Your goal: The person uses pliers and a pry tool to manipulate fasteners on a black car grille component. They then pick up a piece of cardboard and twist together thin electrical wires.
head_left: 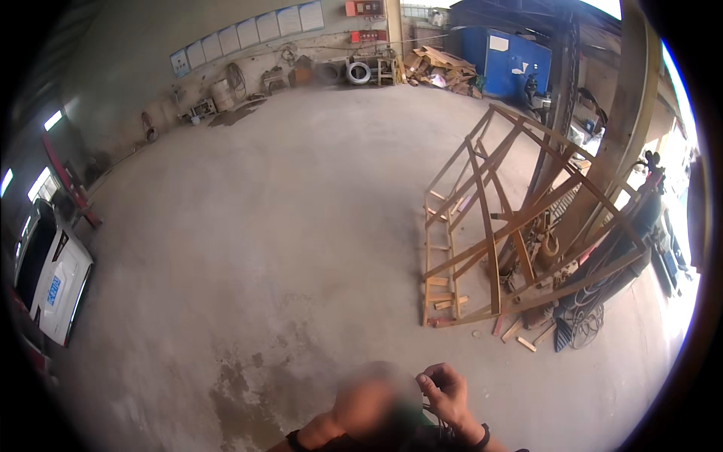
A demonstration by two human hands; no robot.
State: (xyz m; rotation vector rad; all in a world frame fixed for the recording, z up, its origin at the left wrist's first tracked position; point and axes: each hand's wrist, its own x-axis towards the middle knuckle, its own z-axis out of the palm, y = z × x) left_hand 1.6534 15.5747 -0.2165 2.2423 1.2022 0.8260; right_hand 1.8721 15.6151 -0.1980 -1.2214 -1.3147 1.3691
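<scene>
Near the lower edge of the head view, my two hands are close together, low over the concrete floor (248, 248). A round blur covers most of my left hand (360, 407), so its fingers cannot be made out. My right hand (446, 390) has its fingers curled and the thumb against them. What it pinches, if anything, is too small to tell. Thin dark strands (435, 422) run just below the right palm. Between my wrists shows something dark green (413, 428), partly blurred. Both wrists have dark bands.
To the right stands a slatted wooden frame (493, 226), with short wood offcuts (512, 331) and coiled cable (586, 328) beside it. A steel post (621, 113) rises behind. A white car (64, 286) is at left; tires (358, 72), cardboard (444, 68) and a blue cabinet (512, 64) are far back.
</scene>
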